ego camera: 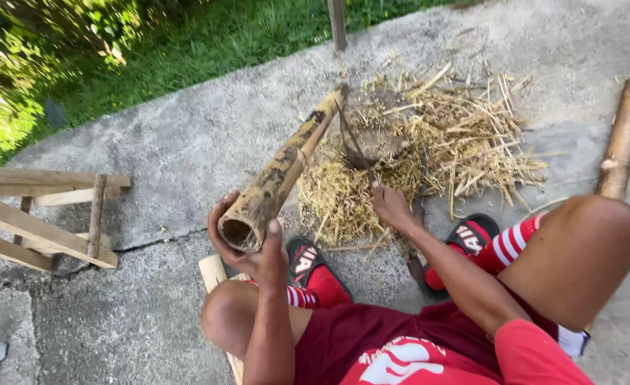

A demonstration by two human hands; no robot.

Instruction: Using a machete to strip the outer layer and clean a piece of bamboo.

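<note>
Left hand (pixel 247 246) is gripping the near open end of a bamboo pole (pixel 279 175), holding it tilted, far end resting by the straw pile (pixel 429 150). Right hand (pixel 390 205) is closed on a blade's (pixel 354 146) handle, blade touching the pole's far end. Second pole (pixel 623 135) is lying well apart, on the concrete (pixel 186 142).

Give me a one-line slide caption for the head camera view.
Seated on concrete, left hand grips a bamboo pole while right hand works a curved blade over shavings.

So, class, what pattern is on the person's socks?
Red and white stripes on the socks, clearest in the head view.
</note>
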